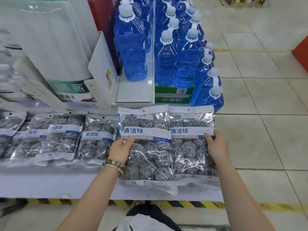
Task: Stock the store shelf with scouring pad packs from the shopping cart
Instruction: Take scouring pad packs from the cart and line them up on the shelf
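Store aisle, pale tiled floor (pixel 258 130), low white shelf (pixel 50 184) edged below by yellow-and-black hazard tape (pixel 191 205). I see both hands out over the shelf's right end, well apart, each holding one scouring pad pack.

- Left hand (pixel 119 148): thumb on the front of the left pack (pixel 150 157) at its left edge, fingers hidden behind it. Beaded bracelets (pixel 115 165) on the wrist.
- Right hand (pixel 216 147): thumb on the front of the right pack (pixel 190 147) at its right edge, fingers tucked behind.
- The two packs sit side by side, inner edges overlapping, labels upright. I cannot tell whether they rest on the shelf or hang just above it.
- Row of stocked packs (pixel 95 139) lies on the shelf to the left, leaning and overlapping.
- Behind: blue bottles (pixel 131 47), some standing on a green carton (pixel 173 95); white packages (pixel 50 47) at far left.
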Available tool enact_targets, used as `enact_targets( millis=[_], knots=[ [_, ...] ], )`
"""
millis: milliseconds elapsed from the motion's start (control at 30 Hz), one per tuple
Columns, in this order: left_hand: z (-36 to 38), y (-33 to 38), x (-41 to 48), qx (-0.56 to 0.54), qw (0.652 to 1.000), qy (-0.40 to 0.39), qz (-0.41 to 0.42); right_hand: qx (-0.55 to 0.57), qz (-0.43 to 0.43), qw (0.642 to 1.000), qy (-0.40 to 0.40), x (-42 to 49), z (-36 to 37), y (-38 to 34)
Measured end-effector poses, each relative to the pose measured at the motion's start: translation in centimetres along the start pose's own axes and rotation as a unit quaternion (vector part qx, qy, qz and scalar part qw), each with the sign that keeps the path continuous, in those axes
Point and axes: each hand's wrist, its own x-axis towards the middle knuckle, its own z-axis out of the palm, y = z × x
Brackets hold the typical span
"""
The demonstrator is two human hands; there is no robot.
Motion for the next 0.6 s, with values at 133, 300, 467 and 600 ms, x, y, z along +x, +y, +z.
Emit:
enact_targets(
  millis=[133,300,467,600],
  knots=[
    [1.0,-0.9,0.9,0.029,0.999,0.041,-0.020,0.003,-0.026,1.000,-0.006,-0.3,-0.1,0.9],
    [1.2,-2.4,1.1,0.006,0.996,0.089,0.002,-0.024,-0.037,0.999,0.000,-0.7,-0.2,1.1],
    [1.9,-1.9,0.3,0.305,0.935,0.079,0.164,-0.170,-0.141,0.973,0.069,-2.8,0.5,-1.0],
    [4.9,-0.4,-0.9,0.449,0.868,-0.054,0.203,-0.265,-0.175,0.947,-0.046,-4.9,3.3,-2.6]
  ],
)
